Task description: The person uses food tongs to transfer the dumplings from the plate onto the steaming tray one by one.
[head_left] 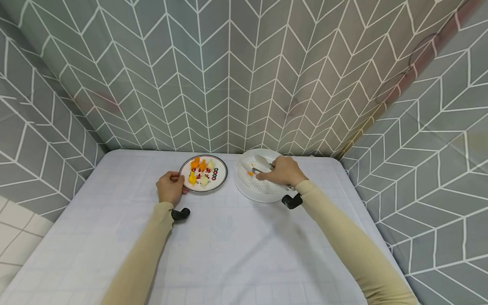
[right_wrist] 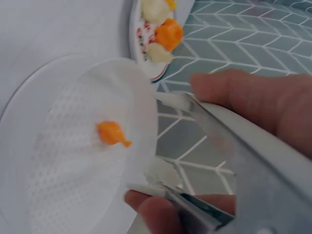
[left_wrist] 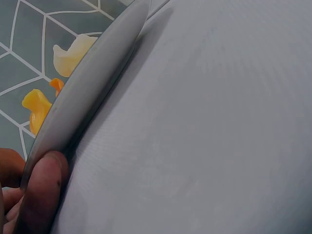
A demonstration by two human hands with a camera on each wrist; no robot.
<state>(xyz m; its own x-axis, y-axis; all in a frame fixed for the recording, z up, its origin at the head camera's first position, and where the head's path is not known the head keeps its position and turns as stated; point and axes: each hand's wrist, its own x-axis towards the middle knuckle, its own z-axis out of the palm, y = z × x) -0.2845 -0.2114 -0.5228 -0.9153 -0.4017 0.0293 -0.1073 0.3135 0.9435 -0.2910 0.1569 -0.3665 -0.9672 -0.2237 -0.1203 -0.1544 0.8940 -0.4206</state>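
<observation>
My left hand [head_left: 170,187] grips the left rim of a round white plate [head_left: 214,184] with a dark edge and red print. Small goldfish-like pieces, orange [left_wrist: 38,111], yellow [head_left: 192,178] and cream [right_wrist: 157,9], lie on it. My right hand [head_left: 284,171] holds metal tongs [head_left: 263,161] with broad, spoon-like ends, over a round white perforated basket [head_left: 256,195]. The tong arms stand apart in the right wrist view, with nothing seen between their tips. One orange goldfish-like piece [right_wrist: 111,133] lies inside the basket, beside the tongs.
Both dishes stand near the far edge of a table with a pale cloth [head_left: 228,254]. A grey curtain with white chevron lines [head_left: 228,84] rises directly behind them, and similar cloth hangs at both sides. White floor tiles [head_left: 19,228] show at the lower left.
</observation>
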